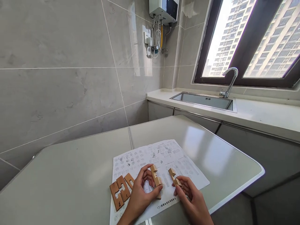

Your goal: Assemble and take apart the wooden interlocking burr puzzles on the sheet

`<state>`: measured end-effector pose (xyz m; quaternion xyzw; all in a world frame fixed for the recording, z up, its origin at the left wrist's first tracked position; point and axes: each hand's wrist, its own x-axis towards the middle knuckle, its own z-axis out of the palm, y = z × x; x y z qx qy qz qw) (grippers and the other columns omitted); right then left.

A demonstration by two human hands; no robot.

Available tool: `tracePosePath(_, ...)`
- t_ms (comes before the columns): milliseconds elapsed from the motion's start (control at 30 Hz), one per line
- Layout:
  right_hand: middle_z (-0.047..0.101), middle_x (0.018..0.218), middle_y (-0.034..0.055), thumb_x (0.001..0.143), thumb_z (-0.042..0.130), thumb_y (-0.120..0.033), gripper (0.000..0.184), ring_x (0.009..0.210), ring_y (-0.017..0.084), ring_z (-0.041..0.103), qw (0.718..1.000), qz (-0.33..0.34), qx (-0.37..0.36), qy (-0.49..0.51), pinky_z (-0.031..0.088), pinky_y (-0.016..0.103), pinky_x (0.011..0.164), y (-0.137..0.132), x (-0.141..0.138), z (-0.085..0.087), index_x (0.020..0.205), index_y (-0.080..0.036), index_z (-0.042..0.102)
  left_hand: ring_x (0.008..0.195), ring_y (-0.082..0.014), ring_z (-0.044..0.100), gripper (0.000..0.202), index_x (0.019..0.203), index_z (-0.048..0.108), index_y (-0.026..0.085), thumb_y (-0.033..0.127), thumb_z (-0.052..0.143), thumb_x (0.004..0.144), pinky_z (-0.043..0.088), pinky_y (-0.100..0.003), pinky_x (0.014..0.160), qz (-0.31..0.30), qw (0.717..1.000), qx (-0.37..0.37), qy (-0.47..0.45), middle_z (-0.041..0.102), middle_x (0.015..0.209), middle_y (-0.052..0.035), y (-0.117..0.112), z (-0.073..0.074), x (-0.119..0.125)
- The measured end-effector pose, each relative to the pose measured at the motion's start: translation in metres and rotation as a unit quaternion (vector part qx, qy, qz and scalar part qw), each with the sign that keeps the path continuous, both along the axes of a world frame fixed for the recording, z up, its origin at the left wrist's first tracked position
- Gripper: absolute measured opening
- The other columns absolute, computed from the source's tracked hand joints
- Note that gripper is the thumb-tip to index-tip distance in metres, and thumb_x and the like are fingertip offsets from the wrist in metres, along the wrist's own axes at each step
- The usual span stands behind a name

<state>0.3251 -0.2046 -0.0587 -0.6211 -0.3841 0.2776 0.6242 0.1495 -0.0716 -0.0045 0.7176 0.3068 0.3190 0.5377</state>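
Note:
My left hand is closed around a light wooden puzzle piece with a notch in its side, held tilted between thumb and fingers. In my right hand is a second notched wooden puzzle piece, pinched at its lower end. The two pieces are apart. Below my left hand, part of another wooden piece shows; the rest is hidden. Left of that hand lie several flat brown wooden pieces with cut-outs, one partly hidden by the hand. A printed instruction sheet lies beneath everything.
The pale table has a seam across it and a rounded right corner. Behind it runs a white counter with a sink and a tap. A tiled wall borders the table's far left side.

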Motion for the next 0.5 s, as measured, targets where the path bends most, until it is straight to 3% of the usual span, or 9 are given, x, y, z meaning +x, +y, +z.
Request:
tracePosePath(67, 0.078, 0.101, 0.0135, 0.098, 0.064, -0.063, 0.052, 0.079, 0.024, 0.074, 1.0, 0.001, 0.004, 0.013, 0.063, 0.033, 0.076, 0.001, 0.001, 0.003, 0.121, -0.017, 0.068, 0.085, -0.0178, 0.063, 0.066, 0.143, 0.049, 0.027, 0.033, 0.079, 0.085, 0.053, -0.036, 0.094, -0.007, 0.999, -0.021, -0.026, 0.062, 0.093, 0.0015, 0.001, -0.004, 0.0)
tracePosePath(200, 0.075, 0.078, 0.0068, 0.099, 0.06, -0.066, 0.057, 0.062, 0.022, 0.066, 0.999, -0.004, 0.004, 0.032, 0.059, 0.033, 0.063, 0.007, -0.003, 0.017, 0.128, -0.019, 0.07, 0.084, -0.0176, 0.065, 0.067, 0.143, 0.047, 0.027, 0.033, 0.079, 0.084, 0.054, -0.035, 0.088, -0.023, 0.998, -0.042, -0.03, 0.064, 0.095, 0.0006, 0.0, -0.005, -0.001)
tracePosePath(267, 0.076, 0.08, 0.0079, 0.098, 0.061, -0.067, 0.058, 0.061, 0.022, 0.065, 0.998, 0.01, 0.021, 0.057, 0.059, 0.034, 0.062, 0.012, -0.005, 0.023, 0.128, -0.019, 0.069, 0.085, -0.0176, 0.065, 0.068, 0.143, 0.047, 0.027, 0.032, 0.079, 0.083, 0.055, -0.035, 0.086, -0.026, 0.998, -0.053, -0.033, 0.065, 0.098, -0.0007, -0.002, -0.004, 0.0)
tracePosePath(400, 0.077, 0.089, 0.0098, 0.096, 0.063, -0.069, 0.053, 0.062, 0.02, 0.064, 0.993, 0.024, 0.049, 0.105, 0.057, 0.033, 0.062, 0.023, -0.009, 0.025, 0.113, -0.019, 0.069, 0.08, -0.0155, 0.065, 0.071, 0.144, 0.046, 0.027, 0.027, 0.079, 0.082, 0.056, -0.034, 0.082, -0.05, 0.994, -0.081, -0.047, 0.066, 0.104, -0.0023, -0.006, -0.005, 0.001)
tracePosePath(500, 0.071, 0.078, 0.0049, 0.098, 0.06, -0.069, 0.051, 0.06, 0.018, 0.061, 0.989, 0.048, 0.059, 0.128, 0.054, 0.03, 0.059, 0.028, -0.01, 0.022, 0.107, -0.02, 0.069, 0.079, -0.0138, 0.067, 0.069, 0.144, 0.046, 0.028, 0.022, 0.077, 0.083, 0.055, -0.035, 0.087, -0.071, 0.993, -0.09, -0.029, 0.066, 0.11, -0.0029, -0.008, -0.007, 0.0)
